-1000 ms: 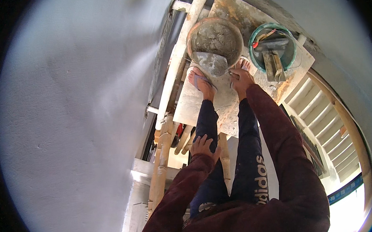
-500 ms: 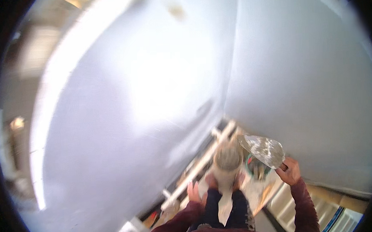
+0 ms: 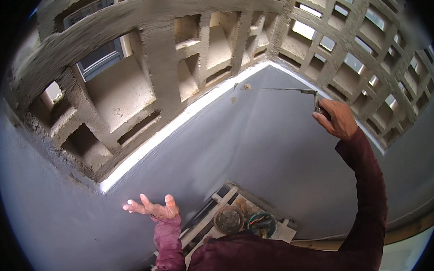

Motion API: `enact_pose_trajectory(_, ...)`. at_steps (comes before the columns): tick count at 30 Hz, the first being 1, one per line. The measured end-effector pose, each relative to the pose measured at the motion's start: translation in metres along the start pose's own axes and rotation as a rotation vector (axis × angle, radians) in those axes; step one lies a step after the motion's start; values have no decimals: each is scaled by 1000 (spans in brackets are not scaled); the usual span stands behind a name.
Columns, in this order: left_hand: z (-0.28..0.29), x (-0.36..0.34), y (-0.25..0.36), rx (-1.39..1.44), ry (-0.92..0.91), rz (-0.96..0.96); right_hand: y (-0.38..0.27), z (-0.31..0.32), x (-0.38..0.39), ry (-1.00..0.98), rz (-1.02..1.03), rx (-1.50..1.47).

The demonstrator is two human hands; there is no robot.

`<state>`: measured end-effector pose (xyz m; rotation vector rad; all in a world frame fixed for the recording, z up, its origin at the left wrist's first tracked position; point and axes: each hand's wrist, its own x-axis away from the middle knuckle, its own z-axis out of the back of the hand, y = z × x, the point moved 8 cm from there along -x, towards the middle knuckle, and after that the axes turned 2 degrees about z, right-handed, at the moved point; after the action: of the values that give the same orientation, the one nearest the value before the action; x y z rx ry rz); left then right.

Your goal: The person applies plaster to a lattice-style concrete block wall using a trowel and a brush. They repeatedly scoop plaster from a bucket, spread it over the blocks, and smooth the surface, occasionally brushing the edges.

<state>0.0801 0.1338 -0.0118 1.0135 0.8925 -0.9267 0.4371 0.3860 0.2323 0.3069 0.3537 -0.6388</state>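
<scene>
My right hand (image 3: pixel 337 115) grips the handle of a trowel (image 3: pixel 285 88), raised toward the corner of the smooth grey walls (image 3: pixel 203 153). Its blade is seen nearly edge-on, pointing left, with a small lump of mortar (image 3: pixel 247 86) at the tip; I cannot tell whether the tip touches the wall. My left hand (image 3: pixel 151 205) is raised at lower left with fingers spread, holding nothing, in front of the wall. Above runs a rough cement lattice (image 3: pixel 149 75) with openings of various sizes, bordered below by a bright white ledge (image 3: pixel 177 118).
Below me, on a board platform (image 3: pixel 280 232) with pale rails (image 3: pixel 208 211), stand a round basin of mortar (image 3: pixel 228 218) and a green bucket (image 3: pixel 269 215) holding tools. My body hides part of the platform. A wooden beam (image 3: pixel 318 244) runs along the lower right.
My view has swung from my feet and buckets up to the lattice. The trowel rose from over the mortar basin to the wall's top. My left hand left my leg and is raised.
</scene>
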Motion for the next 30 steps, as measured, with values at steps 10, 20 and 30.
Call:
enact_pose_trajectory(10,-13,1,-2,-373,193,-110,22,-8,-72,-60,255,163)
enact_pose_trajectory(20,-17,4,-4,-418,176,-80,29,5,-109,-57,409,325)
enact_pose_trajectory(30,-14,4,-3,-389,245,-109,-21,59,-129,116,653,856)
